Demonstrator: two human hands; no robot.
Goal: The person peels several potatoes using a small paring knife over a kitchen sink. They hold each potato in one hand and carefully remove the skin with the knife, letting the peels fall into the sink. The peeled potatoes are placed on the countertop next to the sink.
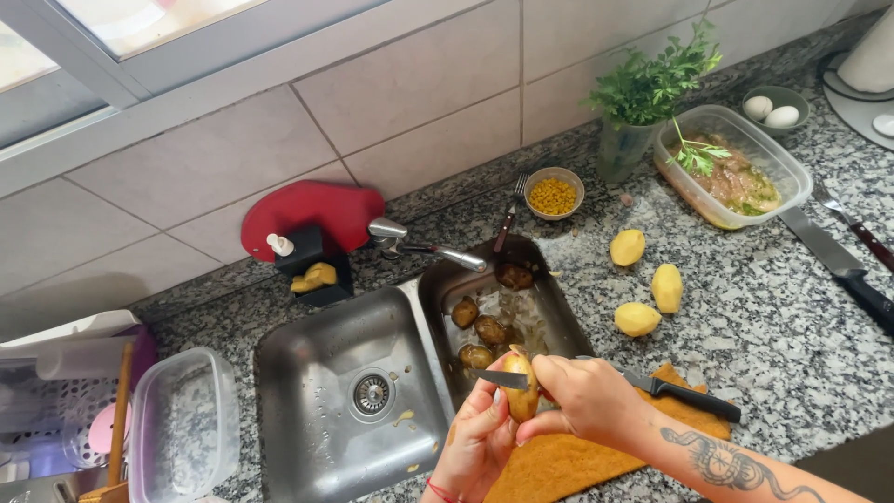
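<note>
My left hand (475,438) holds a partly peeled potato (522,396) over the edge of the small right sink basin (559,312). My right hand (582,396) grips a small knife (498,378), its blade lying across the potato's top. Several unpeeled brown potatoes (477,328) and peelings lie in that basin. Three peeled yellow potatoes (652,284) rest on the granite counter (773,326) to the right.
A black-handled knife (684,396) lies on an orange cloth (559,461). The large sink basin (307,373), the tap (424,247), a corn bowl (553,194), herbs in a cup (638,102), a food-filled plastic container (736,168), an egg bowl (773,107), a big knife (838,261) and an empty container (182,424) surround me.
</note>
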